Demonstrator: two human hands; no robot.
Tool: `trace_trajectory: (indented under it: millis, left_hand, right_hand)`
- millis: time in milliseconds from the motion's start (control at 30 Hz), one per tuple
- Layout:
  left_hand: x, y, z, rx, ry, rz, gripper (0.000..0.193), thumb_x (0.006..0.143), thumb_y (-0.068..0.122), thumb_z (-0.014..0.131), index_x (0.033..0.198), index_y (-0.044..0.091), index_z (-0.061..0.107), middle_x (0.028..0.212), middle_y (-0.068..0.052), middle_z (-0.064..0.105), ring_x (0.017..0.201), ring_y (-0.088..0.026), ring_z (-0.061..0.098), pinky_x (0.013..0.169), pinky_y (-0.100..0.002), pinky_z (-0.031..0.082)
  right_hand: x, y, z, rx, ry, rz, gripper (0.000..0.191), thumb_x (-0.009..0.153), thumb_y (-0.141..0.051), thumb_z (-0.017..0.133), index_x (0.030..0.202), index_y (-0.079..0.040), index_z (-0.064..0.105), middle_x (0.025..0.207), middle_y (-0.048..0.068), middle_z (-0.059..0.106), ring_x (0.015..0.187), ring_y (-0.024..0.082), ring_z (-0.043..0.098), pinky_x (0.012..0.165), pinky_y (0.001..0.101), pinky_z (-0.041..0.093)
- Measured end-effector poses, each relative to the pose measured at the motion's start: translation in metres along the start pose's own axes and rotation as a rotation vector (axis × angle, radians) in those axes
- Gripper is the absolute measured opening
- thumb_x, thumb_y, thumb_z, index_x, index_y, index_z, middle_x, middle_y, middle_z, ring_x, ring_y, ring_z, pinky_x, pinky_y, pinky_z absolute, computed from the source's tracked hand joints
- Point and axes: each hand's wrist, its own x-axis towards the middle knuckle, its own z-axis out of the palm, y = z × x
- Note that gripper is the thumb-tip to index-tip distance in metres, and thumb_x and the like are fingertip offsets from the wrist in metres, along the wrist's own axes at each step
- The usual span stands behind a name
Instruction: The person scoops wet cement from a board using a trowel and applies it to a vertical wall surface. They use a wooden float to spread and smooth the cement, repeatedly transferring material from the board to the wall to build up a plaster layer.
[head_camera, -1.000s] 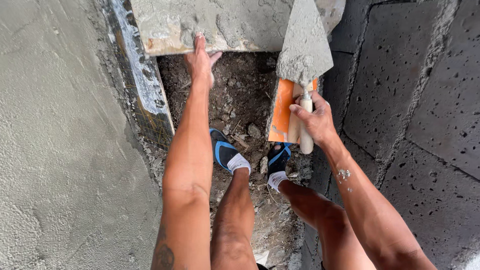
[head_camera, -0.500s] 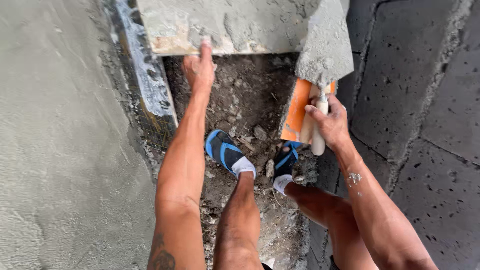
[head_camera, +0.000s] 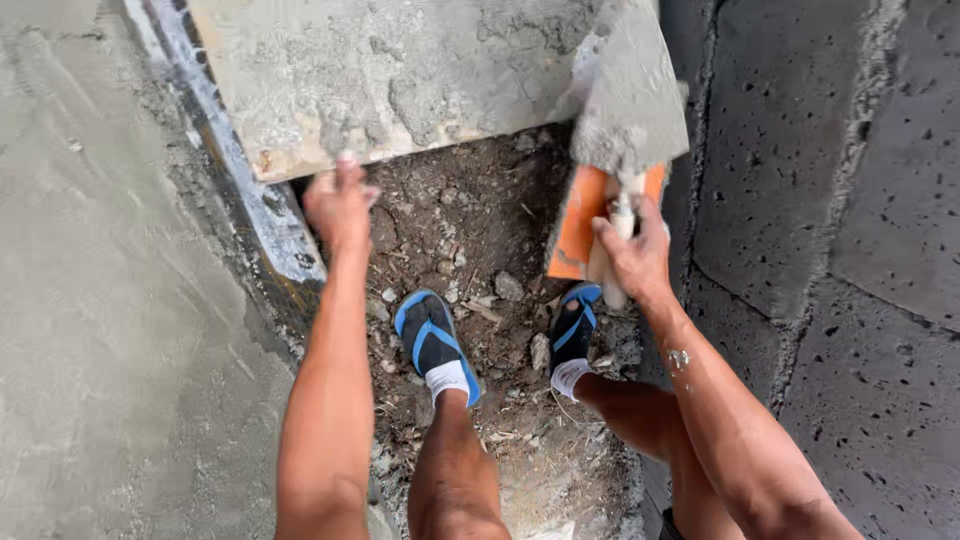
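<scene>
My left hand (head_camera: 340, 203) grips the near edge of a flat board (head_camera: 400, 75) coated with wet grey mortar, thumb and fingers around its rusty rim. My right hand (head_camera: 632, 252) is closed on the pale handle of an orange plastering trowel (head_camera: 585, 222). The trowel's blade (head_camera: 635, 100) is caked in grey mortar and tilts up beside the board's right end. Below the hands are my two feet in blue sandals and white socks (head_camera: 435, 340) on loose dirt.
A freshly plastered grey wall (head_camera: 100, 300) fills the left side, edged by a mortar-smeared metal straightedge (head_camera: 235, 180). Dark porous blocks with mortar joints (head_camera: 850, 250) stand on the right. Stones and rubble (head_camera: 480, 270) cover the narrow ground between.
The view has shifted so the board and trowel sit lower and closer. My left hand has closed onto the board's edge, and my right hand has lifted the trowel higher beside it.
</scene>
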Motion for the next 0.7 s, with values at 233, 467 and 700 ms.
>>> trace_trajectory:
  millis: [233,467,700]
  left_hand:
    - [0.038,0.029,-0.056,0.308,0.277,0.472,0.058,0.101,0.029,0.068,0.143,0.001,0.039,0.103,-0.015,0.07,0.086,-0.027,0.068,0.083,-0.047,0.055]
    - [0.078,0.062,-0.043,0.715,0.137,0.406,0.041,0.104,0.036,0.06,0.126,0.002,0.056,0.108,-0.022,0.069,0.097,-0.036,0.068,0.087,-0.047,0.05]
    - [0.088,0.061,-0.033,0.749,0.162,0.577,0.04,0.114,0.033,0.048,0.112,-0.005,0.061,0.101,-0.029,0.067,0.092,-0.046,0.066,0.083,-0.054,0.048]
  right_hand:
    - [0.144,-0.102,0.048,0.126,-0.377,-0.365,0.035,0.097,-0.017,0.069,0.127,-0.007,0.053,0.115,0.007,0.062,0.104,0.018,0.066,0.091,0.035,0.058]
    - [0.18,-0.158,0.112,-0.197,-0.231,-0.643,0.044,0.1,-0.027,0.078,0.136,-0.009,0.06,0.116,0.016,0.069,0.097,0.032,0.07,0.084,0.0463,0.056]
    - [0.194,-0.036,0.048,-0.302,0.211,0.075,0.022,0.103,-0.018,0.066,0.118,-0.005,0.058,0.092,0.014,0.072,0.064,0.018,0.066,0.046,0.032,0.054]
